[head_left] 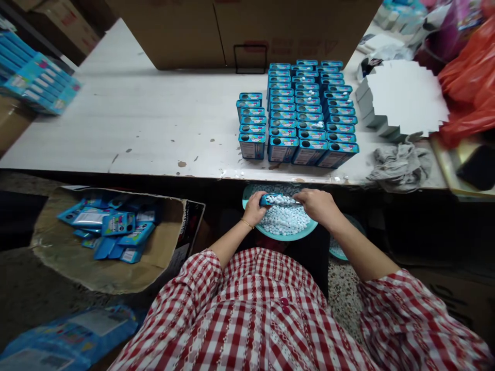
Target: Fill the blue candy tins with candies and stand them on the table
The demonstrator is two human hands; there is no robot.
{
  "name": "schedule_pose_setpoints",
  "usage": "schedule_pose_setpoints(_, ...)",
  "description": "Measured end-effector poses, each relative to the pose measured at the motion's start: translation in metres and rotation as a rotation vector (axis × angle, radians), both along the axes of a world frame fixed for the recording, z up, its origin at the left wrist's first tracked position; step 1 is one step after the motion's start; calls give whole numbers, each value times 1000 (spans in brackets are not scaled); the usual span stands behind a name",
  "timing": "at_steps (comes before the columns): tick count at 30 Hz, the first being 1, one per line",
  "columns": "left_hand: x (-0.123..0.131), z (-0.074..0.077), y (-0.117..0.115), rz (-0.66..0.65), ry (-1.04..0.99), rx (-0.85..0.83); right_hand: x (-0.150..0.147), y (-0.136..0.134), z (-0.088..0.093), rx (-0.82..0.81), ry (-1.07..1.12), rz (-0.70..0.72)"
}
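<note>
In my left hand [253,210] is a small blue box [265,200], tilted over a turquoise bowl [291,237]. My right hand [319,206] is closed around the end of a scoop [297,202] loaded with small white candies. The scoop's front meets the mouth of the blue box. Loose white candies [284,220] fill the bowl, which sits at my lap below the table edge. Several rows of upright blue candy boxes [284,147] stand on the table ahead, with a few white candies lying on their tops.
A carton [176,216] at left holds loose blue boxes. Beyond the white table [162,129] rises a large cardboard box [185,36]. White stacked pieces [404,98], a grey rag [402,165] and a red bag [472,87] lie right. Another turquoise bowl [338,252] sits lower right.
</note>
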State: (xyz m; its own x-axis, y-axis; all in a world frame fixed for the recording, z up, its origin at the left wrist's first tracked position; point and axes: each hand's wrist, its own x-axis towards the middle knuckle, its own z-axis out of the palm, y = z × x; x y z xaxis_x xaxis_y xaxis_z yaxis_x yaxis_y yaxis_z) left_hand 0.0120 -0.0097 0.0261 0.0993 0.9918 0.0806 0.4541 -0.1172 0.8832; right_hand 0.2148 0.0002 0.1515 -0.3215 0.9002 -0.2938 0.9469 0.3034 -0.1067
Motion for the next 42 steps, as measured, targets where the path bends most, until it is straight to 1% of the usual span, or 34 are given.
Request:
schedule_pose_setpoints(2,1,2,0,-8,21,-2,-9,-2,13,-2,-114,46)
schedule_pose_setpoints(5,-1,4,-1,-4,38,-3,-14,-6,21,-8,-167,59)
schedule_pose_setpoints(9,-3,4,0,-11,46,9,-9,-11,21,-17,-176,30)
schedule_pose_setpoints(12,0,-1,0,-48,28,12,-8,-16,21,-22,-176,22)
schedule_pose_setpoints(15,4,-5,-3,-67,-34,26,-5,-22,22,-1,-158,10)
schedule_pose_setpoints(17,1,-1,-7,-57,-86,55,4,-26,22,59,-113,-30)
schedule_pose_setpoints(18,-3,3,-10,-53,-111,82,11,-29,21,99,-75,-59)
schedule_pose_setpoints(20,-13,18,-15,-45,-141,158,29,-33,14,174,20,-121)
schedule_pose_setpoints(23,-32,47,-12,18,-130,248,57,-39,-6,237,166,-183)
schedule_pose_setpoints(25,-42,63,2,85,-133,270,70,-41,-23,237,265,-204)
schedule_pose_setpoints(27,-49,71,25,129,-165,273,76,-43,-39,213,358,-224)
schedule_pose_setpoints(29,-52,72,52,126,-212,241,76,-46,-52,186,415,-249)
schedule_pose_setpoints(31,-52,69,76,99,-248,189,75,-48,-62,169,436,-284)
schedule_pose_setpoints(33,-52,63,93,133,-228,149,74,-52,-70,156,448,-313)
schedule_pose_setpoints(35,-50,59,103,244,-156,137,75,-57,-77,144,459,-333)
schedule_pose_setpoints(37,-48,56,107,334,-98,168,76,-62,-84,120,468,-344)
schedule_pose_setpoints(38,-47,56,109,337,-97,189,77,-65,-87,101,472,-347)
schedule_pose_setpoints(39,-46,55,111,309,-114,206,78,-67,-90,81,477,-349)
schedule_pose_setpoints(42,-44,53,122,186,-209,185,79,-72,-96,35,504,-361)
